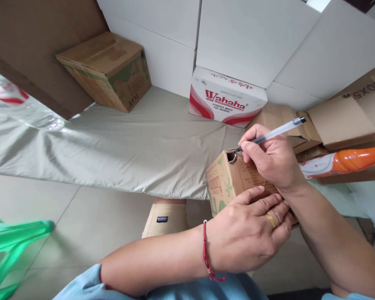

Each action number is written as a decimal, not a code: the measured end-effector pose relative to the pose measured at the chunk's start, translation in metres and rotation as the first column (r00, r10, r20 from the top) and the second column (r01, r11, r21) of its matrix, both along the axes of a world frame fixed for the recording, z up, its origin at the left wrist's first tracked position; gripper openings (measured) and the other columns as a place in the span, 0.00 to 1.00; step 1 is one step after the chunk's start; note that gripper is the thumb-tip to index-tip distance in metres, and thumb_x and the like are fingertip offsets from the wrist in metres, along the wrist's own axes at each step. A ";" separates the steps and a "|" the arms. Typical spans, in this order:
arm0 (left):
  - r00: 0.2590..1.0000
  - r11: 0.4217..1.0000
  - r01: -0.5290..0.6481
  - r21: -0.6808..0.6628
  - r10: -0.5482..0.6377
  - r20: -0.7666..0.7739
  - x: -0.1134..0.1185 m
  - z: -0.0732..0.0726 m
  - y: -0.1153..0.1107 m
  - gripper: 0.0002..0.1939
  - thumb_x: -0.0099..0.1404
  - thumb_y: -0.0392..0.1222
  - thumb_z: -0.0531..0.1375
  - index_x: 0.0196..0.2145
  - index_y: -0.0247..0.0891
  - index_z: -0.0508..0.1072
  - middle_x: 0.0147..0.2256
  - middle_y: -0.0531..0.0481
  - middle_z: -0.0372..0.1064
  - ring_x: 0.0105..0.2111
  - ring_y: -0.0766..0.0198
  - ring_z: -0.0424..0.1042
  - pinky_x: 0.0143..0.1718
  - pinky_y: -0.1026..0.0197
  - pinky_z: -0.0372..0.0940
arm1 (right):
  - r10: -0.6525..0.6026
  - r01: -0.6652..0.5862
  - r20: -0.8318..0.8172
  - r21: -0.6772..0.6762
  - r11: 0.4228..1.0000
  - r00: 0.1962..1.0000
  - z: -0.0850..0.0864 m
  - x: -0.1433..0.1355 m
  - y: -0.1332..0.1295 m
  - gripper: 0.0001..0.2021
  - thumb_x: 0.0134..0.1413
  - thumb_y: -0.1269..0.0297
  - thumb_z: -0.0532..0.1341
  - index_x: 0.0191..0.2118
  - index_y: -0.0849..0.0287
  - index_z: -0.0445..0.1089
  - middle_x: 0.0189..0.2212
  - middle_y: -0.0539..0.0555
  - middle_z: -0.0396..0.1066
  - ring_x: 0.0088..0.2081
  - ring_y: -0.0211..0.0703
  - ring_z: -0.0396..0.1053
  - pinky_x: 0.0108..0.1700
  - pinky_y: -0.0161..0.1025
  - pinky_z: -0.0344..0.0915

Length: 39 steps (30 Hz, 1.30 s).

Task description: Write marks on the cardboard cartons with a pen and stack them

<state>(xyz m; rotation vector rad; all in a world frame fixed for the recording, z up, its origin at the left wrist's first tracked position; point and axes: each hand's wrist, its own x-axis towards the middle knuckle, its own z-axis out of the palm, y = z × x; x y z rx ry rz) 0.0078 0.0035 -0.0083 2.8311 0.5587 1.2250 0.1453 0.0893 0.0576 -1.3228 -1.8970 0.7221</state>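
Observation:
A brown cardboard box [220, 183] with green print sits at the near edge of the cloth-covered surface. One of its corners has a ragged dark hole. My right hand [270, 160] grips a pen [278, 130] with a clear barrel and dark end, its tip at the rim of that hole. Lying flat across the box's printed face, my left hand [250, 231] has its fingers stretched out. It wears a gold ring, and a red cord bracelet circles the wrist. The side of the box under both hands is partly hidden.
A white and red water carton [228, 100] stands against white panels. To the left are another brown box [112, 71] and a clear bottle [18, 102]. An orange bottle [353, 162] lies right, near more cardboard [343, 121]. A green stool [15, 241] is lower left.

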 end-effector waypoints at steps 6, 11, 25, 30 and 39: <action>1.000 1.000 0.001 0.001 -0.001 -0.012 0.000 0.000 0.000 0.20 0.80 0.40 0.53 0.60 0.36 0.80 0.61 0.50 0.80 0.64 0.56 0.74 0.70 0.49 0.65 | -0.038 0.038 -0.027 0.003 0.999 0.999 0.000 0.000 -0.001 0.08 0.66 0.66 0.62 0.33 0.55 0.69 0.22 0.45 0.67 0.25 0.35 0.64 0.29 0.36 0.58; 1.000 1.000 -0.003 -0.003 0.003 -0.019 0.000 0.000 0.000 0.21 0.81 0.40 0.53 0.61 0.36 0.80 0.61 0.50 0.79 0.64 0.56 0.74 0.70 0.49 0.65 | -0.032 0.032 0.003 0.020 0.999 0.999 -0.002 0.001 0.000 0.07 0.66 0.67 0.62 0.33 0.55 0.69 0.22 0.45 0.66 0.24 0.35 0.63 0.28 0.36 0.57; 1.000 1.000 -0.001 0.010 0.001 -0.011 -0.001 0.000 -0.001 0.21 0.80 0.39 0.52 0.60 0.36 0.80 0.61 0.49 0.80 0.64 0.56 0.75 0.70 0.49 0.65 | -0.030 0.030 0.011 0.049 0.998 0.999 0.000 0.003 -0.001 0.09 0.65 0.68 0.60 0.31 0.55 0.67 0.20 0.44 0.62 0.24 0.35 0.59 0.27 0.38 0.55; 1.000 1.000 -0.011 0.017 0.011 -0.007 0.000 -0.002 -0.001 0.21 0.80 0.40 0.52 0.61 0.36 0.80 0.62 0.48 0.79 0.64 0.56 0.74 0.71 0.50 0.64 | 0.009 -0.011 0.055 0.034 0.999 0.998 0.003 0.002 -0.003 0.10 0.64 0.70 0.60 0.30 0.55 0.67 0.20 0.44 0.61 0.23 0.34 0.59 0.27 0.37 0.55; 1.000 1.000 -0.006 0.014 0.006 -0.002 0.000 -0.002 0.000 0.21 0.81 0.40 0.52 0.60 0.36 0.80 0.60 0.49 0.80 0.64 0.56 0.74 0.70 0.50 0.63 | 0.001 -0.003 0.029 0.059 0.998 1.000 0.003 0.002 -0.008 0.10 0.64 0.70 0.60 0.30 0.55 0.68 0.21 0.44 0.62 0.24 0.35 0.59 0.27 0.37 0.56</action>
